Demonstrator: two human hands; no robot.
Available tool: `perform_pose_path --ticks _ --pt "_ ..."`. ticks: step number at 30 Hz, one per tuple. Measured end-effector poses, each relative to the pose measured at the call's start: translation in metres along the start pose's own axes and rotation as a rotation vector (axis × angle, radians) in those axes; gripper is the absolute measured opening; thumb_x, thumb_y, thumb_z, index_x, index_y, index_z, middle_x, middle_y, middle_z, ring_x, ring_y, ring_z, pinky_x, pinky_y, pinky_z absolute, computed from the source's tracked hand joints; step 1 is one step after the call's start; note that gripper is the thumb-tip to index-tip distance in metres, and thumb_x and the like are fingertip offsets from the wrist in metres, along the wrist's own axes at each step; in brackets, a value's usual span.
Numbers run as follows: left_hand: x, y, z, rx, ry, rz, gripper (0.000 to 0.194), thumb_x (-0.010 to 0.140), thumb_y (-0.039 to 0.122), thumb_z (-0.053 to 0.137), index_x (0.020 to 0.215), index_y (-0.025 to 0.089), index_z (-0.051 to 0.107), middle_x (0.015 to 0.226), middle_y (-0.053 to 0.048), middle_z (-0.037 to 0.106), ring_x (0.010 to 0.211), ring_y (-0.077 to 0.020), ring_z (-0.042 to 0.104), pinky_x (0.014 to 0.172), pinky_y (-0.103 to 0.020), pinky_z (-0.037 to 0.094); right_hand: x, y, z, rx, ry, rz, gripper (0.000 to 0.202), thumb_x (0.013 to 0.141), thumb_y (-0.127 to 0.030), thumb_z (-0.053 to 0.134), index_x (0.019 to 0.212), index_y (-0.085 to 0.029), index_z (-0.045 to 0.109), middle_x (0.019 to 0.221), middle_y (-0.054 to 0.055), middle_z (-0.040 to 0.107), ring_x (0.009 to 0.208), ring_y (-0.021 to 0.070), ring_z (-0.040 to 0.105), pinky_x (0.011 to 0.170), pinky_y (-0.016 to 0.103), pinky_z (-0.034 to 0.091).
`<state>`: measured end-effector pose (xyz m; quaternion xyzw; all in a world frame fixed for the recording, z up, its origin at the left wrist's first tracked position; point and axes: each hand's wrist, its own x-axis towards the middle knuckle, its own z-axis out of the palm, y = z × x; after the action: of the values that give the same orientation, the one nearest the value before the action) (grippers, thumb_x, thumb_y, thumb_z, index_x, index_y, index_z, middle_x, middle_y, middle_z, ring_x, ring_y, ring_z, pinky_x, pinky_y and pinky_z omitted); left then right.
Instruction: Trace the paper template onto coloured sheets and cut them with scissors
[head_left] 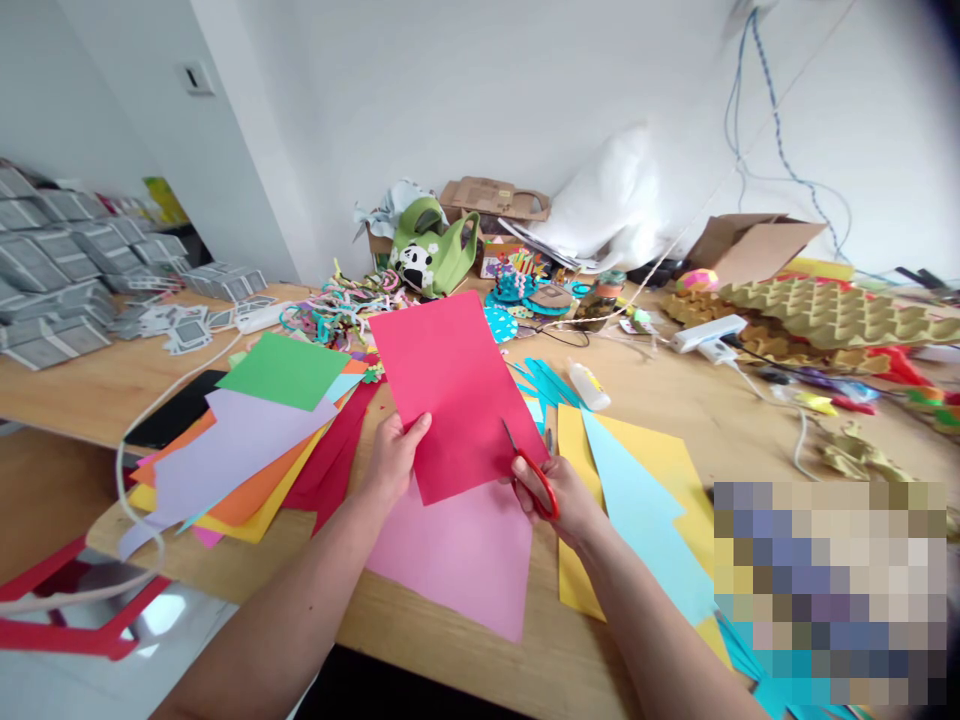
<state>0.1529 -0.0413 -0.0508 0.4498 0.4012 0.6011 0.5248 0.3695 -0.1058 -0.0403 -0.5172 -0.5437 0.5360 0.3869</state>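
A sheet of red paper [450, 380] is held up over the table, tilted a little. My left hand [395, 447] pinches its lower left edge, thumb on top. My right hand [555, 490] is closed round red-handled scissors [541, 484], whose blades point up and left across the sheet's lower right part. Whether the right fingers also grip the sheet's edge I cannot tell. Below it a pink sheet [457, 560] lies on the table. Yellow sheets [660, 450] and a light blue piece [637, 500] lie by my right wrist.
Coloured sheets, with a green one [285, 370] on top, and a black tablet-like slab [176, 410] lie left. A glue bottle [589, 386], a power strip [707, 333] and egg trays [840, 310] are to the right. A green panda bag [431, 250] stands behind. A white cable [124, 470] loops at left.
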Motion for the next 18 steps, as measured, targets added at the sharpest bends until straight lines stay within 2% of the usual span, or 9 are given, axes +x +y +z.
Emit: perform_pose_path --ticks 4,6,12,18 --pt "-0.001 0.002 0.001 -0.002 -0.001 0.029 0.044 0.073 0.035 0.071 0.111 0.015 0.064 0.117 -0.011 0.066 0.111 -0.0276 0.059 0.099 -0.042 0.042 -0.001 -0.002 0.001 0.008 0.037 0.024 0.057 0.076 -0.065 0.057 0.038 -0.023 0.054 0.031 0.002 0.046 0.05 0.0174 0.054 0.054 0.028 0.041" --pt "-0.001 0.003 0.002 0.006 0.0 0.036 0.042 0.073 0.035 0.07 0.11 0.015 0.064 0.116 -0.011 0.066 0.11 -0.0272 0.06 0.099 -0.041 0.043 -0.002 -0.007 0.002 0.012 0.038 0.021 0.06 0.077 -0.065 0.056 0.035 -0.023 0.051 0.031 0.003 0.044 0.055 0.019 0.057 0.056 0.029 0.042" --pt "-0.001 0.005 0.003 -0.013 0.009 0.01 0.042 0.072 0.035 0.071 0.108 0.015 0.065 0.115 -0.011 0.067 0.111 -0.0274 0.06 0.098 -0.041 0.044 -0.004 -0.017 0.005 0.019 0.024 0.075 0.061 0.075 -0.069 0.055 0.038 -0.021 0.051 0.033 0.001 0.045 0.036 0.0105 0.036 0.044 0.027 0.031" --pt "-0.002 0.008 0.004 0.0 0.013 -0.012 0.045 0.07 0.037 0.072 0.108 0.014 0.065 0.114 -0.011 0.067 0.111 -0.028 0.059 0.096 -0.041 0.045 -0.003 -0.013 0.004 0.09 -0.009 0.127 0.055 0.071 -0.072 0.056 0.055 -0.019 0.056 0.042 0.001 0.05 0.035 0.0105 0.04 0.038 0.025 0.02"
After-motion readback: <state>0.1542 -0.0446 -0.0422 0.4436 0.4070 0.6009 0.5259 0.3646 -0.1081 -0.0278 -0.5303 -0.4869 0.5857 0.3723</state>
